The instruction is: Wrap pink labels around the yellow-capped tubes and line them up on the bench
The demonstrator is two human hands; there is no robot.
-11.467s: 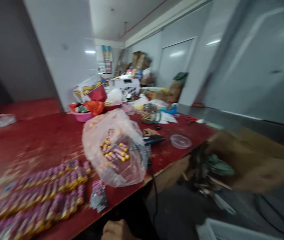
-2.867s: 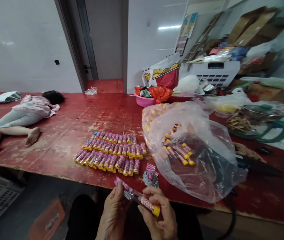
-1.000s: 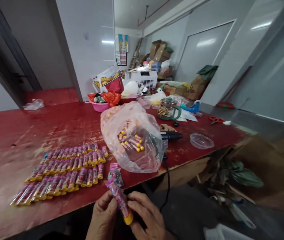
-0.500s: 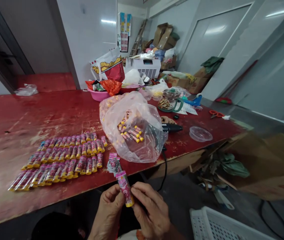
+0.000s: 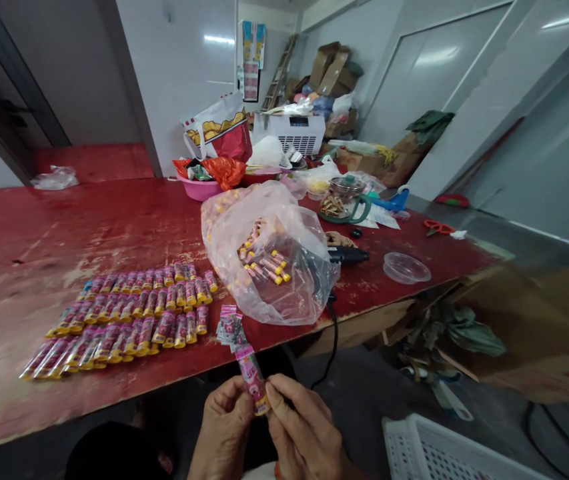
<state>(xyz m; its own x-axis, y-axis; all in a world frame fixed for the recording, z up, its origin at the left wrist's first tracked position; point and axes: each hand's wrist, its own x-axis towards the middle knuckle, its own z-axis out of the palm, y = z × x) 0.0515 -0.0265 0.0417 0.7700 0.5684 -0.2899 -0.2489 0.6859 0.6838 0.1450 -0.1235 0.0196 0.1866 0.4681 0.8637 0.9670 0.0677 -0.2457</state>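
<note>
Pinching yellow-capped pink-wrapped tube (image 5: 253, 379) between curled left hand (image 5: 224, 428) and right hand (image 5: 305, 428); looks light, stiff, slick, best gripped mid-body. Matching tube rows (image 5: 134, 313) lying left on red table (image 5: 39, 267).

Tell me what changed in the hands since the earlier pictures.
The pink tube has swung from sideways to nearly upright, yellow cap down, held between left hand and right hand. The rows of tubes and clear bag stayed put.

A pink tube (image 5: 251, 377), yellow cap downward, stands tilted between the left hand (image 5: 224, 430) and right hand (image 5: 304, 433). Matching tubes (image 5: 134, 313) lie in close rows nearby.
</note>
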